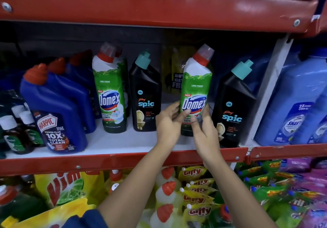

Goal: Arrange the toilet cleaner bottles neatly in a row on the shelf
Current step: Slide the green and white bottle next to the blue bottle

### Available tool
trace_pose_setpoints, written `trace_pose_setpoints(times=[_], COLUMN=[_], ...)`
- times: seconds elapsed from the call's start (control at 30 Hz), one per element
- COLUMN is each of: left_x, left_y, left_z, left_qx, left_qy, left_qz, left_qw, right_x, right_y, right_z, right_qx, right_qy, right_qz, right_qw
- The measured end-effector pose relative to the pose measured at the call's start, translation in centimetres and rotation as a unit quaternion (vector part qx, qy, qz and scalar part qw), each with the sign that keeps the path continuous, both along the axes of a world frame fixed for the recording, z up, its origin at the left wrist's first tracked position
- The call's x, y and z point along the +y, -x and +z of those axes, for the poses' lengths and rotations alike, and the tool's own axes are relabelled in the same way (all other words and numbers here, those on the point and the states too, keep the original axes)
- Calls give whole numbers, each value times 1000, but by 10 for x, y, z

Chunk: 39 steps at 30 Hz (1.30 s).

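Observation:
Both hands grip one green-and-white Domex bottle [195,88] by its lower half; it stands upright, slightly tilted, on the white shelf [109,142]. My left hand [168,121] holds its left side, my right hand [203,130] its front and right. A black Spic bottle [233,107] stands just right of it, another black Spic bottle [146,95] to its left. Further left stand a second Domex bottle [110,93] with one more behind it, and a row of blue Harpic bottles [54,111] running back into the shelf.
Yellow pouches [174,75] lean at the shelf's back. Small dark bottles [16,130] stand at far left. A white divider [265,93] separates large blue jugs [297,104] on the right. The red shelf above [159,6] limits headroom. Below lie Vim packs [65,187] and Giffy pouches [196,190].

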<state>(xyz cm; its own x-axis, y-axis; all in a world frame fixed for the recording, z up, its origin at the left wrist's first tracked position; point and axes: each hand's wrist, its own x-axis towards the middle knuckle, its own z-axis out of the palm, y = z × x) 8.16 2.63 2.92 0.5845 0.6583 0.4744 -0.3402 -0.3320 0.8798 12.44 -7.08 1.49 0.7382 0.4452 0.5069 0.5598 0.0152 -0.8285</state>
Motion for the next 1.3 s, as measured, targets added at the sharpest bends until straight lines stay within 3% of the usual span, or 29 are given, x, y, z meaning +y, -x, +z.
trace_pose_setpoints(times=[0.33,0.77,1.3], left_x=[3,42,92], left_y=[54,142,184], left_z=[15,0,-10], left_qx=[-29,-13,17], left_qy=[-48,-33,-74], left_qz=[-17,68,195], left_qw=[998,997,978], right_x=[-13,48,117], right_y=[31,86,123], right_z=[10,-5,-8], right_qx=[-37,52,34], right_qy=[-100,-156,-119], right_qz=[17,90,118], right_qw=[994,982,985])
